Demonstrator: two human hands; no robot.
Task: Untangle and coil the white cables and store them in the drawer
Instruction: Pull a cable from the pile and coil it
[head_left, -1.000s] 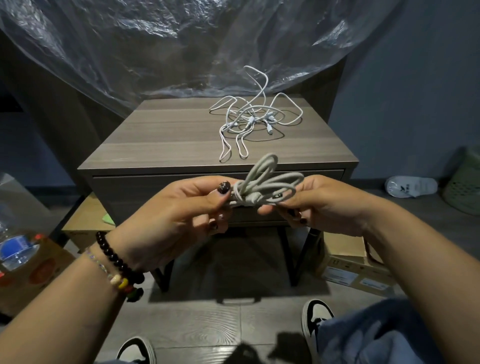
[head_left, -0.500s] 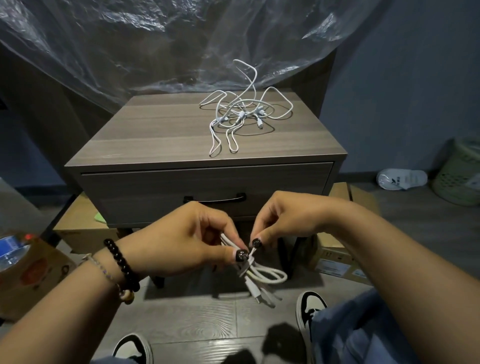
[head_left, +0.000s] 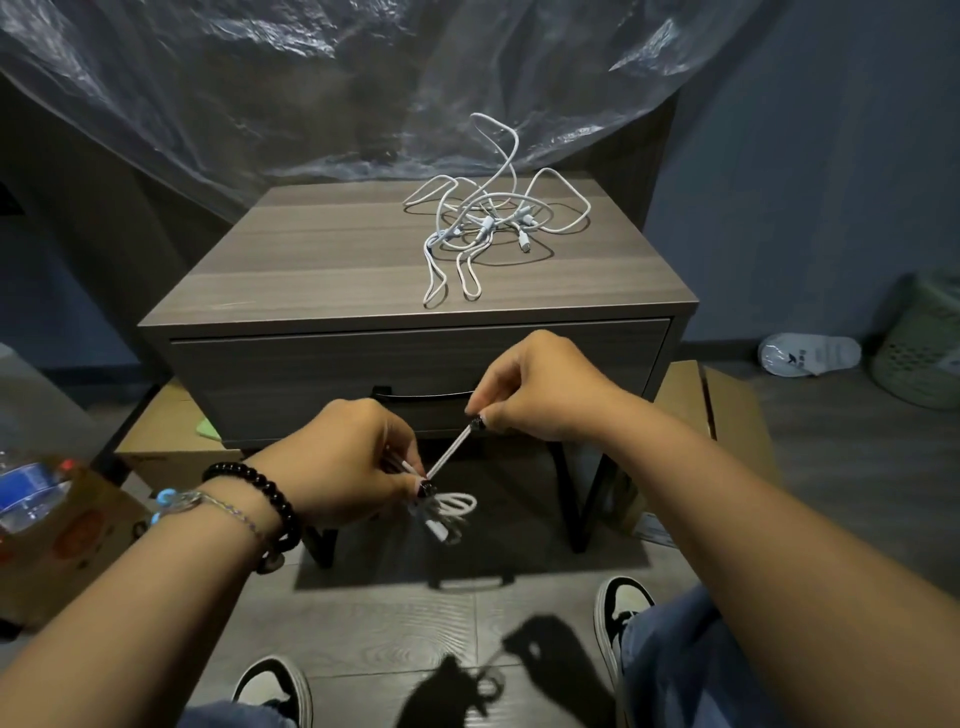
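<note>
No brand or label reads clearly anywhere: the white slipper (head_left: 809, 355) on the floor far to the right of the right hand carries a dark mark too small to make out, and the cardboard boxes show stickers that stay illegible.

The left hand (head_left: 340, 462) pinches a white cable (head_left: 451, 451) between thumb and fingertips, with a small bunch of loops (head_left: 451, 512) hanging just below its thumb. The right hand (head_left: 540, 387) pinches the same cable's end up and to the right of the left hand, so a short stretch runs taut and slanted between them. Half a second ago the two hands were nearly touching over the loops; now they are apart, the right one raised toward the drawer handle (head_left: 423, 395), and fewer loops hang down.

Beyond both hands, the closed drawer (head_left: 291, 379) fronts one nightstand (head_left: 332, 270), and on its top, past the right hand, lies one tangle of white cables (head_left: 485, 223), unmoved; how many cables it holds cannot be counted. Two sneakers show below the hands, and two bracelets sit on the left wrist, one of black beads (head_left: 265, 499).
</note>
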